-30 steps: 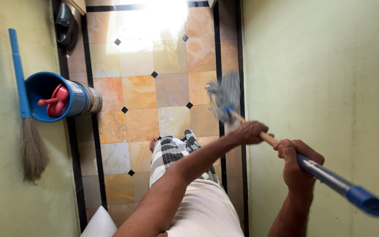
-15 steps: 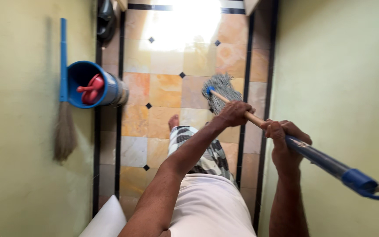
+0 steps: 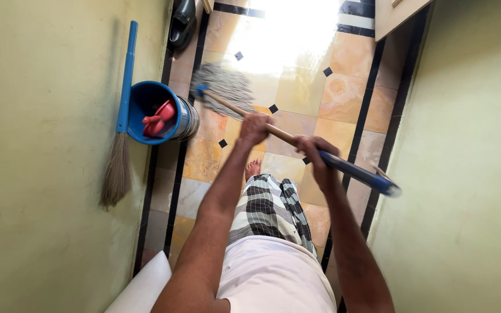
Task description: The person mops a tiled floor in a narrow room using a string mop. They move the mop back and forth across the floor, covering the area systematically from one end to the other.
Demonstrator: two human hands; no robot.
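Now I am holding the mop (image 3: pixel 297 141) with both hands, left fingers (image 3: pixel 254 128) and right fingers (image 3: pixel 319 160) clamped on its handle, strands lying beside the bucket (image 3: pixel 163 113).

i see both arms stretched forward, left hand (image 3: pixel 254 127) ahead, right hand (image 3: pixel 315 159) behind, fingers curled closed.

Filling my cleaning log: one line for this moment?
left hand: grips mop handle | right hand: grips handle | mop head: beside blue bucket
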